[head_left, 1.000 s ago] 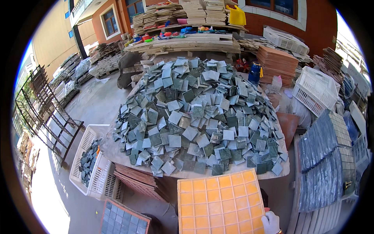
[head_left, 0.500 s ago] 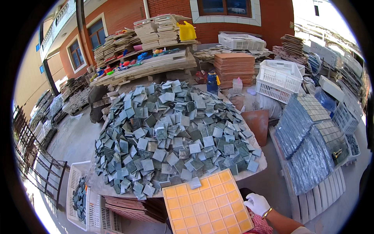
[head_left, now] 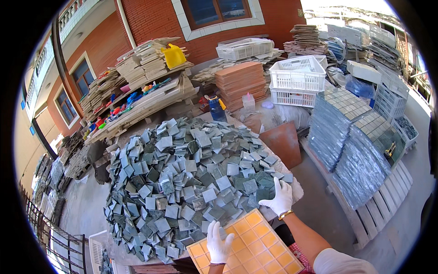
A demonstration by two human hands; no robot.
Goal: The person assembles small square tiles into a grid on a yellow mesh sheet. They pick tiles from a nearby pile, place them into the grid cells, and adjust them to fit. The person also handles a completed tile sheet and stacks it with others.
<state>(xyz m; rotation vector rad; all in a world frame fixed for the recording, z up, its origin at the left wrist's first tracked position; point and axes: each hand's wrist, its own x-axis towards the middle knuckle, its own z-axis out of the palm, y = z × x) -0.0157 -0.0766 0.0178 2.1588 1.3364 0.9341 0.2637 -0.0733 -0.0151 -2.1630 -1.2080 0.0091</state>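
A large heap of square grey-green stone tiles (head_left: 182, 182) covers the table in front of me. At its near edge lies an orange tray (head_left: 255, 237) divided into squares by pale ridges; no tiles show in the visible squares. My left hand (head_left: 219, 243), in a white glove, is over the tray's left part with fingers stretched toward the heap and nothing visible in them. My right hand (head_left: 278, 200), also gloved, reaches the heap's right near corner, thumb and fingers apart beside dark green tiles (head_left: 263, 180). Whether its fingertips touch them I cannot tell.
A blue bottle (head_left: 216, 108) stands behind the heap, near stacked reddish slabs (head_left: 242, 84) and white crates (head_left: 297, 75). On the right, a pallet (head_left: 383, 201) carries wrapped stacks of tile sheets (head_left: 346, 146). A white crate (head_left: 96, 249) with tiles is at lower left, by a metal rack (head_left: 59, 242).
My left hand has come into view over the tray. The right hand has moved from the tray's right side up to the heap, its fingers spreading. The view has turned right.
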